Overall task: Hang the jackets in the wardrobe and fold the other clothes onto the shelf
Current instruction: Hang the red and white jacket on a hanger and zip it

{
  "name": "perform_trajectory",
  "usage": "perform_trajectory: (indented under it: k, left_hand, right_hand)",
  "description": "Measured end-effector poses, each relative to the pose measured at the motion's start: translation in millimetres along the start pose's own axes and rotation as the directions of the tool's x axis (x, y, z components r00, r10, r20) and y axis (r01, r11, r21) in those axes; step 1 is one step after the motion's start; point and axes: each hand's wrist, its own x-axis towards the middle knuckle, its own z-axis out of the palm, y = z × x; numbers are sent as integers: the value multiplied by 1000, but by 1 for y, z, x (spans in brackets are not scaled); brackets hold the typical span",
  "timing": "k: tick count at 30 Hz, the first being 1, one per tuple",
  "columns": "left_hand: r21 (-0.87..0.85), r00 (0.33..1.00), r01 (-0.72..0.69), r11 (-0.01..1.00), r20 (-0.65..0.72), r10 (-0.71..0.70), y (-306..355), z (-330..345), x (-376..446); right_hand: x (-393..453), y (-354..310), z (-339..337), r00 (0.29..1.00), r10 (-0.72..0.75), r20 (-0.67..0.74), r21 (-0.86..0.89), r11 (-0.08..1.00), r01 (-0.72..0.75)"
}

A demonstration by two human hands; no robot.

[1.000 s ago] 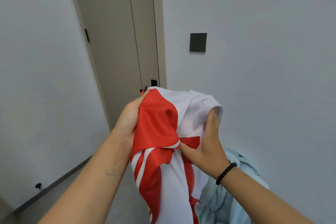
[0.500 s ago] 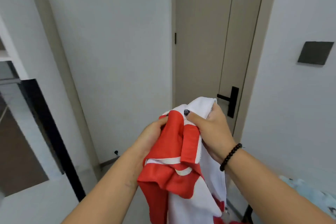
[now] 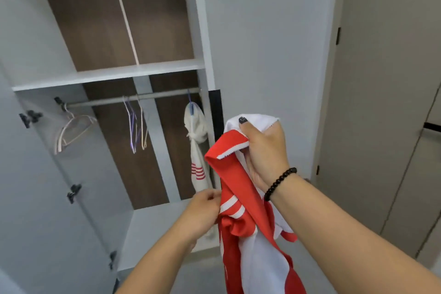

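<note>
1. Red and white jacket: held up in the air in front of the open wardrobe, bunched and hanging in loose folds. Long axis runs near vertical, from the white upper edge down past the bottom of the view.
2. Right hand: fingers and thumb curled round the top of the garment, gripping the white edge and a red fold with white trim. It carries the weight. A dark bead bracelet sits on that wrist.
3. Left hand: lower and to the left, fingertips pinching the red cloth at its left edge, near the white stripes.
4. Key relation: the garment hangs below the right hand and to the right of the left hand; the rail lies up and to the left of both. The left hand is nearer the wardrobe opening.
5. Rail contents: a pale empty hanger at the left, thin hangers in the middle, and a white garment with red stripes already hung at the right end.
6. Shelf above the rail appears bare from here.
7. Judgement: next step likely needs an empty hanger; the left hand is better placed to reach it while the right keeps the collar end high.
</note>
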Motion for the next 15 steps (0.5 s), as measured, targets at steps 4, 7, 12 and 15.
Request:
perform_trajectory:
  k: [4,7,12,15]
  left_hand:
    - [-62,902,-192,979,-404,151,-26,-55,-14]
    - [67,600,-425,902,-725,337,-38,-83,-30]
    - [273,238,-595,756,-839,490,-64,-103,-40]
    - [368,172,-523,768,-838,518,-86,-113,-32]
  right_hand:
    - [1,21,66,992,-67,106,-143,986,82]
    - [1,34,104,983,-81,167,-206,972,115]
    - [-4,65,149,970,-22,244,-161,985,63]
    - [-5,81,170,942,37,332,-106,994,-2]
